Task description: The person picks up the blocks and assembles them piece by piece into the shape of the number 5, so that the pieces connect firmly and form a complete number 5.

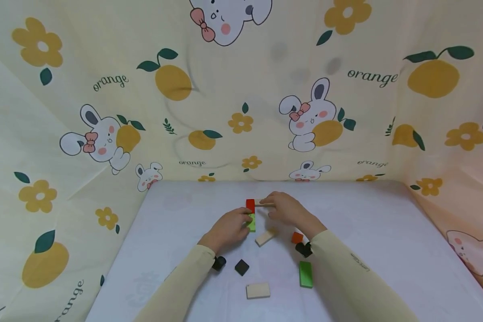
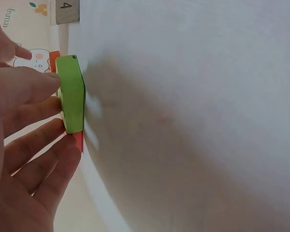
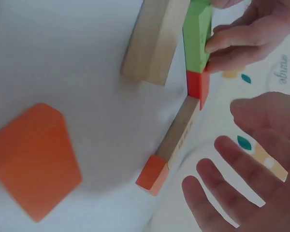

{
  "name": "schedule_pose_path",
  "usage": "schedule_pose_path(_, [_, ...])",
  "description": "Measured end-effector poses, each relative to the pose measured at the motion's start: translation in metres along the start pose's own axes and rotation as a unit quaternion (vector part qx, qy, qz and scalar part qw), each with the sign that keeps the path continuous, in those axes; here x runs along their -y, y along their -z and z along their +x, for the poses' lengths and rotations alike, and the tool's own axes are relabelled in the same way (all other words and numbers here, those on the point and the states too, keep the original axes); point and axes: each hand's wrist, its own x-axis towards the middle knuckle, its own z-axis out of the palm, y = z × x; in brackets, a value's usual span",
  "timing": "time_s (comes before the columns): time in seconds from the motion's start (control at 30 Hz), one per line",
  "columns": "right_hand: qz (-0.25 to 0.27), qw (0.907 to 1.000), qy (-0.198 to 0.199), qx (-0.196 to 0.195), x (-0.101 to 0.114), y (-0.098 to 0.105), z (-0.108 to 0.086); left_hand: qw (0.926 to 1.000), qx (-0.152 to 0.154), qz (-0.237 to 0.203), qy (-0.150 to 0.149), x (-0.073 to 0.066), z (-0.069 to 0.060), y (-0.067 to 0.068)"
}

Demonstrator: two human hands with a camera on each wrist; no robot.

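My left hand lies at the left side of a green block. Thumb and fingers touch that block's one long side in the left wrist view. A red block adjoins the green one. From the red block a wooden block runs at an angle, with an orange block at its other end. Over this wooden block is my right hand; its fingers are spread in the right wrist view, with a gap to the blocks and nothing held.
Nearer lie another wooden block, an orange piece, black pieces, a darker green block and a flat wooden block. A printed cloth rises behind the table's far edge.
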Motion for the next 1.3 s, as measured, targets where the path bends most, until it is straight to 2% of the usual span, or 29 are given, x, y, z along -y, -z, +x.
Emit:
schedule_pose_path(0.17, [0.032,0.9991,-0.009,0.026,0.001,-0.005,-0.011,1.0000,0.003,-0.003,0.005,0.002,0.000,0.000])
schedule_pose_path(0.37, [0.055,0.9970,0.020,0.051,0.010,-0.013,-0.024,1.0000,-0.001,-0.003,-0.002,0.004,0.000,-0.003])
schedule_pose_path(0.5, [0.044,0.9964,0.046,0.056,0.014,-0.020,-0.030,1.0000,-0.003,0.006,-0.005,0.003,0.000,-0.002])
schedule_pose_path(0.63, [0.020,0.9945,0.092,0.045,0.010,-0.027,-0.034,0.9999,-0.004,0.010,0.002,0.002,0.001,0.000])
schedule_pose_path(0.7, [0.008,0.9941,0.100,0.041,0.007,-0.030,-0.035,0.9999,-0.004,0.010,0.004,0.001,0.001,0.000])
schedule_pose_path(0.9, [0.008,0.9960,0.076,0.045,0.007,-0.035,-0.037,0.9999,-0.004,0.013,0.008,0.001,0.001,-0.001])
schedule_pose_path(1.3, [0.026,0.9967,0.064,0.043,0.004,-0.041,-0.037,0.9998,-0.006,0.018,0.006,0.000,0.003,-0.004])
